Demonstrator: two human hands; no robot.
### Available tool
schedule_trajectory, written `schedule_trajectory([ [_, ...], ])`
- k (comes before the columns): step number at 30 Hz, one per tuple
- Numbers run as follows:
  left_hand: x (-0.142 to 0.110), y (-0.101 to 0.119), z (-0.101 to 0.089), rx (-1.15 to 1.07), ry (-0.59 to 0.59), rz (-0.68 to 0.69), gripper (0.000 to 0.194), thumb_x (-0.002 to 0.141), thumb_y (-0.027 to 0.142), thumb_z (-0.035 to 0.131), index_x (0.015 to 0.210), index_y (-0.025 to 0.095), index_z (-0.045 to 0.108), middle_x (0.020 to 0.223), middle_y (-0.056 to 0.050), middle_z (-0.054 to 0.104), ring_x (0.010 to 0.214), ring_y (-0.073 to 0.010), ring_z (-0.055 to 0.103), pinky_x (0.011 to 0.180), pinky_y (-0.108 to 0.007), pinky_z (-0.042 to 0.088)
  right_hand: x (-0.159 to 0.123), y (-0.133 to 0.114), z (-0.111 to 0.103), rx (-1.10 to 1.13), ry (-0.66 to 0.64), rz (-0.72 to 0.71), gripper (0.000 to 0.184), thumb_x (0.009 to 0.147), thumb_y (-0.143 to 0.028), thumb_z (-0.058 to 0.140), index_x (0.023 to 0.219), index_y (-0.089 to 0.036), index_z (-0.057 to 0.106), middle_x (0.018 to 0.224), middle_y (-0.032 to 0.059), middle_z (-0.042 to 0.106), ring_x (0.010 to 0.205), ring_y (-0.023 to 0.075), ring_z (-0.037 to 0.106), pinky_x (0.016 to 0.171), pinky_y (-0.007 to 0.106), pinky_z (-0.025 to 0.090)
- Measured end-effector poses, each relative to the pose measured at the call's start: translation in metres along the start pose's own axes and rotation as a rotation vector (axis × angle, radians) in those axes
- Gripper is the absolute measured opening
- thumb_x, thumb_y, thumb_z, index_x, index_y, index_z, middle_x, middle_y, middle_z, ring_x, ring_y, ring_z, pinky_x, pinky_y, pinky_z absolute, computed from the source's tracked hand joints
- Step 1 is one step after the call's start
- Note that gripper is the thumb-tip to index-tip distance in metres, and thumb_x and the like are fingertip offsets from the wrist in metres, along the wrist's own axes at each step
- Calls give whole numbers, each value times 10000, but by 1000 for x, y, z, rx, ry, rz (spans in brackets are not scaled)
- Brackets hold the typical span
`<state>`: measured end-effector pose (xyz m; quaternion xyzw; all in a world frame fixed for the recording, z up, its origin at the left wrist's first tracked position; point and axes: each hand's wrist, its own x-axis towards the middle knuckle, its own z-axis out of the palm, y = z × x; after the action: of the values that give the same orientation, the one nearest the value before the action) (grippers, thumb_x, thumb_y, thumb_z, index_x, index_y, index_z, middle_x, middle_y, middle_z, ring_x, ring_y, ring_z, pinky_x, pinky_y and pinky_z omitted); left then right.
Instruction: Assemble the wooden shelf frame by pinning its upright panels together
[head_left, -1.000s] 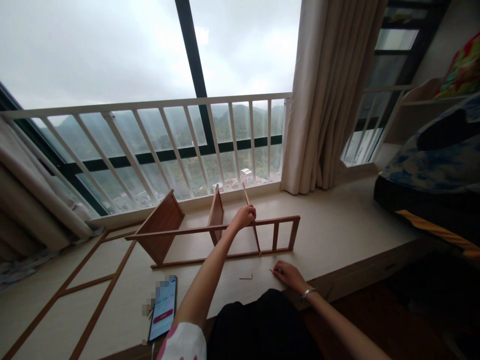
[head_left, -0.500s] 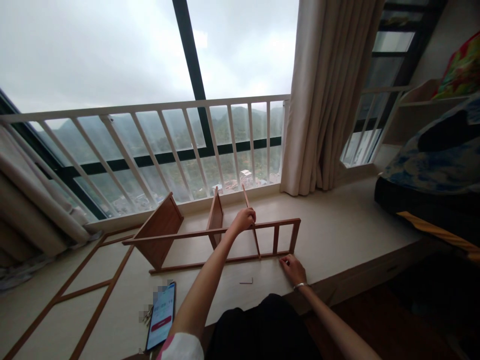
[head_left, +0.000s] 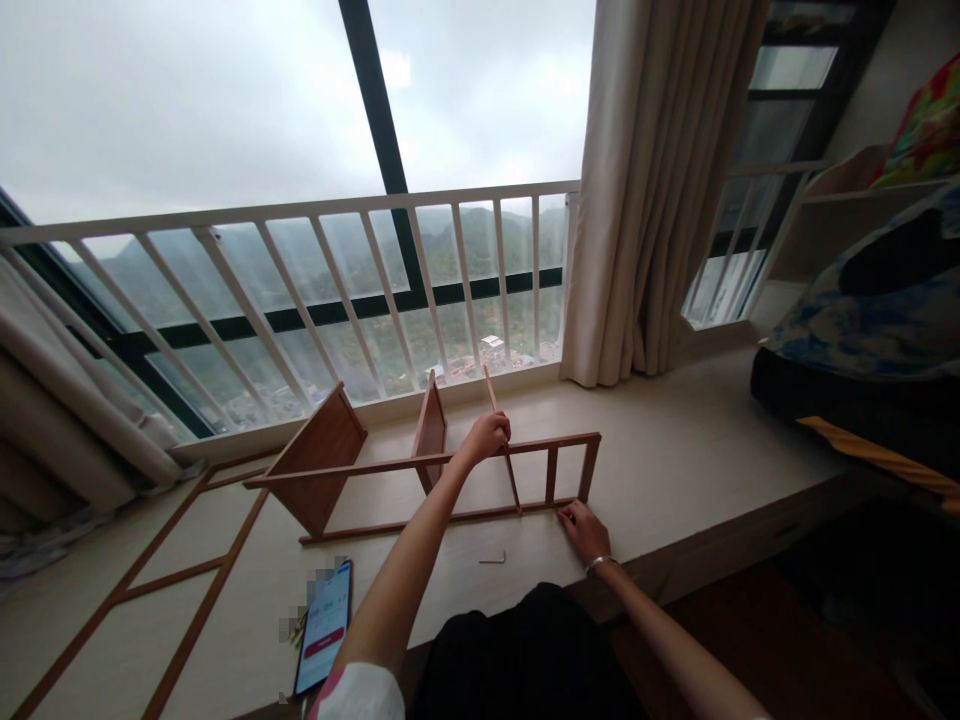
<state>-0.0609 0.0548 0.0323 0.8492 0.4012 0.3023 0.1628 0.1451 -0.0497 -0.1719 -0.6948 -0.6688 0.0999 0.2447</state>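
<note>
A brown wooden shelf frame (head_left: 405, 463) lies on its side on the pale window ledge, with boards standing up between its two long rails. My left hand (head_left: 487, 436) is closed on the thin right-hand shelf board (head_left: 513, 478), at the upper rail. At the lower rail, close to the frame's right end, my right hand (head_left: 585, 532) has its fingers pinched together. Whatever lies between those fingertips is too small to make out. An L-shaped hex key (head_left: 493, 559) rests on the ledge in front of the frame, left of my right hand.
A second wooden frame (head_left: 214, 580) lies flat at the left. Beside my left forearm is a phone (head_left: 324, 625) with its screen lit. A white railing (head_left: 300, 212) and window stand behind, with a beige curtain (head_left: 637, 200). The ledge's front edge (head_left: 712, 520) drops away at right.
Both hands keep almost the same places on the frame. The view has shifted very slightly; nothing has visibly been taken up or let go.
</note>
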Motion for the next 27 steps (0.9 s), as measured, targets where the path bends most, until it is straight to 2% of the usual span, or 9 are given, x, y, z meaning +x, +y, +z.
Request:
schedule_trajectory([
  [8,2,-5,3,-10,-3,7,238,581,67,331,550,136,557,685,-9,537,617,-93,477,623,-195,391,6,-3,-3,-87,-13,-39,246,835,-300,321,862,-217,551,935,32,541,873,143,490,684,224,350],
  [16,4,-10,5,-36,11,19,240,577,65,330,557,132,559,665,-10,526,605,-91,478,620,-198,391,15,6,6,-84,30,-59,218,825,-362,364,819,-229,536,863,9,571,792,132,522,626,219,340],
  [21,4,-8,4,-26,2,2,238,582,66,334,555,131,562,661,-14,528,615,-97,481,624,-202,395,20,6,8,-100,5,-8,208,823,-374,375,957,-257,484,858,-2,600,737,133,555,567,218,317],
  [27,3,-6,5,-28,5,-4,244,585,60,330,554,129,562,668,-14,533,598,-92,482,622,-202,396,20,9,7,-103,-6,-52,216,826,-403,357,941,-288,498,871,-20,606,741,133,563,583,219,321],
])
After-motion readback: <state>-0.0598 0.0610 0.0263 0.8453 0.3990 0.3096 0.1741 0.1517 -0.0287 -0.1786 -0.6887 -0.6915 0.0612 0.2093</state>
